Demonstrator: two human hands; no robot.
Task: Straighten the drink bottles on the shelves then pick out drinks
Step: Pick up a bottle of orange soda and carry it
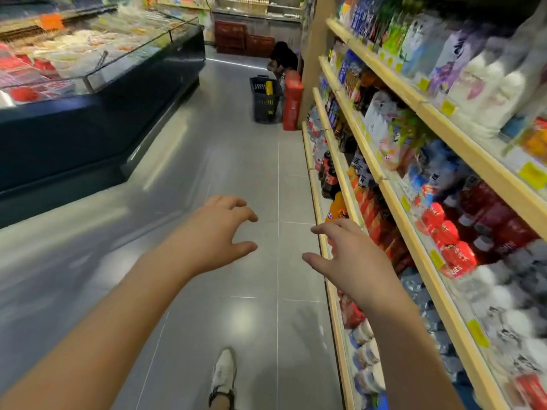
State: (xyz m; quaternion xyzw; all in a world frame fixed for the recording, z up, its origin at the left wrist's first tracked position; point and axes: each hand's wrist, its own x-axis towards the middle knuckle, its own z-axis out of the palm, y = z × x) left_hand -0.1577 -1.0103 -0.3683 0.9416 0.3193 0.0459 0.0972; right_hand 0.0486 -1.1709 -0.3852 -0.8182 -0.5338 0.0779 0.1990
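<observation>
Left hand (225, 232) and right hand (352, 261) were empty, fingers spread and loosely curled, mid-frame over the aisle. Drink bottles (453, 244) stood upright on shelves (421, 230) along the right side of the frame; the right hand was nearer.

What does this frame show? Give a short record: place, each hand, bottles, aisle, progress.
place: shop aisle, shelves on the right, chilled display case on the left
left hand: empty, fingers loosely curled, over the floor
right hand: empty, fingers loosely curled, in front of the shelf edge
drink bottles: packed on the shelves, blurred; none held
aisle: basket and red pack far ahead, a person crouching by them
progress: no drink picked yet
</observation>
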